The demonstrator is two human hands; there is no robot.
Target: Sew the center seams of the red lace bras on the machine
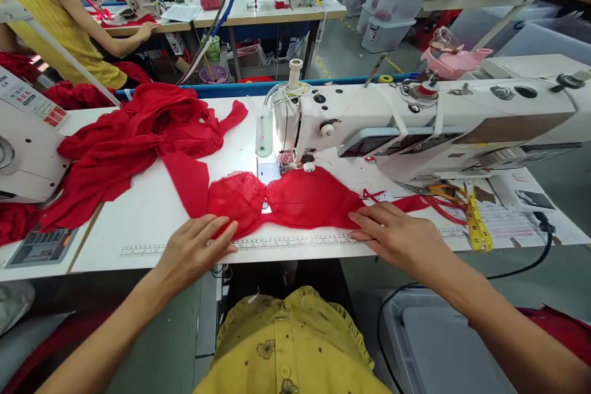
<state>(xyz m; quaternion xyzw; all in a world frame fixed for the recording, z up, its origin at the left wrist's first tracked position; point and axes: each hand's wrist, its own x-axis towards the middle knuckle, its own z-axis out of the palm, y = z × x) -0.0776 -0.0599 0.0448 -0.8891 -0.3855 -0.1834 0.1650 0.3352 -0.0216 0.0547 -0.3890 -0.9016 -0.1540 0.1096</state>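
Note:
A red bra with lace along the top of its left cup lies spread on the white sewing table, its upper edge close to the needle area of the sewing machine. My left hand rests on the lower outer part of the left cup, fingers stretched out. On the outer side of the right cup lies my right hand, its fingers also extended over the fabric. The fingertips partly cover the bra's edges. A red strap trails off to the right beyond my right hand.
Heaped red fabric sits left of the bra. A yellow tape measure and scissors lie at the right, below the machine arm. A printed ruler runs along the table's front edge. Across the table, a person in yellow works at another machine.

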